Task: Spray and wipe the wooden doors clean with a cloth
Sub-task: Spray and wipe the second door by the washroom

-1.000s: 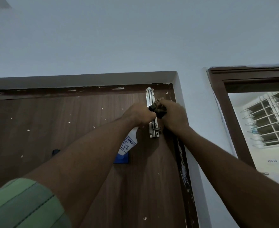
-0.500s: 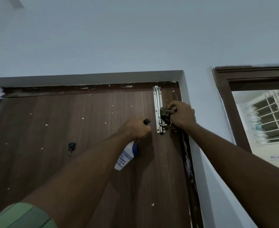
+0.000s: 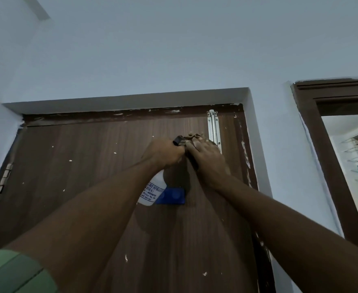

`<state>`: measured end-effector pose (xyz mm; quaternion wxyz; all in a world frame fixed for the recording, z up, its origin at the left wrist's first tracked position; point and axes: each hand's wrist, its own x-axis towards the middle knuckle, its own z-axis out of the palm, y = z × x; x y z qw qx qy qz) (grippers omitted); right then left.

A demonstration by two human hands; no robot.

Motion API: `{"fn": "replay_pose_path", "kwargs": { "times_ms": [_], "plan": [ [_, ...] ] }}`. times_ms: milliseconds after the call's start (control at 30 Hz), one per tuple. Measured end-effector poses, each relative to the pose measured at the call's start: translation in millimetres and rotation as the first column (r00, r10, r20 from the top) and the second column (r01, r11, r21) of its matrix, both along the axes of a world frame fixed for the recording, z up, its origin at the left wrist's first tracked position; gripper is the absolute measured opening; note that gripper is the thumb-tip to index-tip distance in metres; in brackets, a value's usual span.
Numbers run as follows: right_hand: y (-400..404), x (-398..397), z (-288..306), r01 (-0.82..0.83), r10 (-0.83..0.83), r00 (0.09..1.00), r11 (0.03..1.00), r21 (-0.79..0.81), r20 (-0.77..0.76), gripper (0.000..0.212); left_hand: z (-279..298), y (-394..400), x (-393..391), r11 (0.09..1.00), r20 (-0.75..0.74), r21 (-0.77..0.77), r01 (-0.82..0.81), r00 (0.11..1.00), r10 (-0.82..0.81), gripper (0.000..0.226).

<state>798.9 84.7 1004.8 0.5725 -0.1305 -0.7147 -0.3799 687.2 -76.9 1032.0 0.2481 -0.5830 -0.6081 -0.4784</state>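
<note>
A dark brown wooden door (image 3: 85,170) speckled with white paint fills the lower view. My left hand (image 3: 163,154) grips a white spray bottle (image 3: 152,191) with a black nozzle, held up against the door's upper part. My right hand (image 3: 207,157) presses a crumpled brown cloth (image 3: 192,137) flat against the door, right beside the left hand and just left of the metal latch bolt (image 3: 214,130). Most of the cloth is hidden under my fingers.
A blue plastic piece (image 3: 173,196) is fixed to the door below my hands. Hinges (image 3: 3,182) sit on the door's left edge. A pale wall surrounds the frame, and a second brown frame (image 3: 321,144) with a barred window stands at the right.
My right hand with the cloth has moved left off the latch bolt onto the door panel. My left hand has risen with the bottle to meet it.
</note>
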Motion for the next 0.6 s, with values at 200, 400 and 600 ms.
{"fn": "replay_pose_path", "kwargs": {
  "times_ms": [200,400,600],
  "plan": [
    [1.1,1.0,75.4,0.018,-0.025,0.995,0.997,-0.072,-0.101,0.071,5.4,11.6,-4.0,0.999,0.013,0.034,0.040,0.999,-0.040,0.030],
    [-7.7,-38.7,-31.4,-0.091,0.090,0.996,0.994,-0.059,-0.006,0.075,20.6,8.4,-13.5,0.995,0.051,0.087,0.039,0.998,-0.044,0.031],
    [-2.8,-21.3,48.6,-0.016,0.005,0.990,0.997,-0.074,-0.144,0.060,25.3,-2.4,-25.4,0.996,-0.024,0.021,0.090,0.996,-0.089,0.029]
  ]
}}
